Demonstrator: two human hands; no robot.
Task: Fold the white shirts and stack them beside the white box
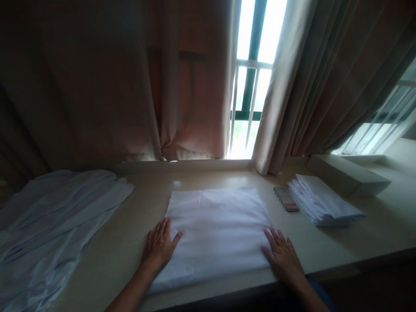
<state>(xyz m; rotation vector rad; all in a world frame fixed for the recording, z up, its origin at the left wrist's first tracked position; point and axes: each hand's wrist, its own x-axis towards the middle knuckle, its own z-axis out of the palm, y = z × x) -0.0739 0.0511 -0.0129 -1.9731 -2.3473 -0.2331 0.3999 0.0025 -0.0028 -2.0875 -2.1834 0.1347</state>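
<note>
Our left hand (159, 247) and right hand (283, 255) lie flat, fingers released, on opposite edges of the folded white cloth (214, 232) on the table (130, 216).

No readable text, label, brand or number anywhere in view.
</note>
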